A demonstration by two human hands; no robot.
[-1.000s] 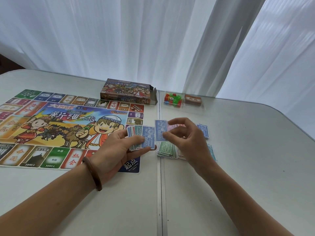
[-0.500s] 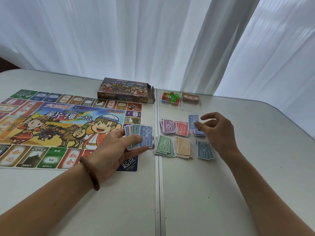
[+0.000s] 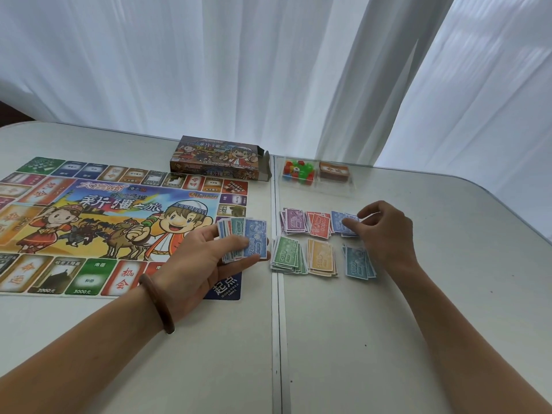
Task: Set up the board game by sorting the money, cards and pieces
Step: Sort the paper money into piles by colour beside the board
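Left hand point(image 3: 203, 258): gripped fanned notes point(image 3: 242, 241) — 2000 on top.
Right hand point(image 3: 385, 231): curled, thumb on blue pile point(image 3: 339, 223) — grip unclear.

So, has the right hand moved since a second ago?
Yes. The right hand went right, away from the table seam, to the blue pile.

Six money piles point(image 3: 289, 254); one board point(image 3: 89, 204); one box point(image 3: 218, 159)
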